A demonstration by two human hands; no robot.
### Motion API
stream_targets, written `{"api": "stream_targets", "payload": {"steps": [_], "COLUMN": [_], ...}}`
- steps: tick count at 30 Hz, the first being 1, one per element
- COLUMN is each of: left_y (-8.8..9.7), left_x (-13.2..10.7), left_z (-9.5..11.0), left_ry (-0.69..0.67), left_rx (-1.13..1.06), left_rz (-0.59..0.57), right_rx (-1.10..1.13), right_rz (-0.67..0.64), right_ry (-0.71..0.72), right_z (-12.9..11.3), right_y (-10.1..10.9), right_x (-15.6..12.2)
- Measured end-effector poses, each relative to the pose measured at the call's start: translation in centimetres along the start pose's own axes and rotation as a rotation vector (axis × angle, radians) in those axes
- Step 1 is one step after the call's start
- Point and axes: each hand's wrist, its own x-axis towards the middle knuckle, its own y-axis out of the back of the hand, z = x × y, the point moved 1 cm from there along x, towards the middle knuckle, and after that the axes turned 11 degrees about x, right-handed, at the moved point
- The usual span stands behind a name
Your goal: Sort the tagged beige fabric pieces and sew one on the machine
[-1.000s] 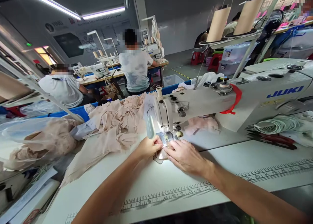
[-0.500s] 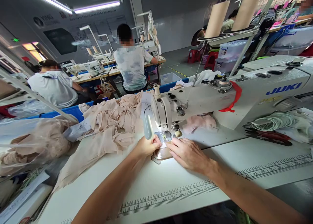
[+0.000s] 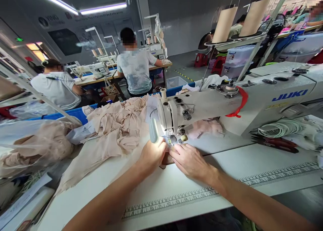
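A white JUKI sewing machine point(image 3: 227, 106) stands on the white table point(image 3: 176, 187). Under its needle lies a small brownish piece of fabric point(image 3: 167, 159), lit by the machine's lamp. My left hand point(image 3: 153, 154) is curled, its fingers pressed on the piece's left side. My right hand point(image 3: 189, 162) rests flat on the table at the piece's right edge, fingertips pinching it near the presser foot. Most of the piece is hidden between the two hands.
A heap of beige fabric point(image 3: 116, 130) lies left of the machine, and a plastic bag of fabric point(image 3: 32, 146) sits further left. Scissors point(image 3: 275, 144) and coiled white cord point(image 3: 280, 128) lie at the right. Two people sit at sewing tables behind. A ruler strip point(image 3: 202, 194) runs along the table's front.
My left hand has slid down over the piece and covers more of it. My right hand has closed in toward the needle. The view has shifted slightly.
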Motion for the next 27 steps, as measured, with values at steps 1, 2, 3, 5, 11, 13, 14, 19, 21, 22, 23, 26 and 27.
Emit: {"api": "stream_targets", "payload": {"steps": [1, 2, 3, 5, 11, 13, 14, 19, 21, 22, 23, 26, 27], "left_y": [0.0, -0.2, -0.4, -1.0, -1.9, -2.0, -2.1, -2.9, -3.2, -3.3, -3.5, -3.7, -3.8], "left_x": [-0.5, -1.0, -1.5, -2.4, -3.2, -2.9, -2.8, -1.7, -1.4, -1.2, -1.0, -0.6, -0.5], "left_z": [0.4, 0.8, 1.0, 1.2, 1.2, 1.2, 1.2, 0.9, 0.7, 0.7, 0.6, 0.5, 0.4], "left_ry": [-0.102, -0.185, -0.237, -0.295, -0.316, -0.302, -0.291, -0.256, -0.257, -0.26, -0.265, -0.271, -0.269], "left_rx": [0.052, 0.087, 0.104, 0.144, 0.223, 0.25, 0.265, 0.302, 0.295, 0.296, 0.298, 0.299, 0.297], "left_rz": [0.025, 0.052, 0.084, 0.152, 0.192, 0.182, 0.184, 0.25, 0.272, 0.279, 0.282, 0.29, 0.292], "right_rx": [0.002, 0.006, 0.008, 0.016, 0.027, 0.028, 0.03, 0.053, 0.082, 0.095, 0.102, 0.105, 0.107], "right_rz": [0.002, 0.002, 0.002, -0.002, -0.005, 0.007, 0.019, 0.124, 0.178, 0.197, 0.21, 0.223, 0.222], "right_ry": [0.001, 0.0, -0.006, -0.016, -0.028, -0.035, -0.045, -0.117, -0.133, -0.139, -0.143, -0.151, -0.152], "right_z": [0.0, 0.1, 0.1, 0.1, -0.1, 0.1, 0.2, 1.8, 2.4, 2.6, 2.8, 3.0, 3.0], "right_y": [0.0, 0.0, 0.0, 0.1, 0.2, 0.3, 0.3, 0.4, 0.3, 0.2, 0.2, 0.2, 0.2], "right_x": [0.0, 0.0, 0.0, -0.1, 0.0, 0.0, 0.1, -0.1, -0.2, -0.2, -0.3, -0.3, -0.3]}}
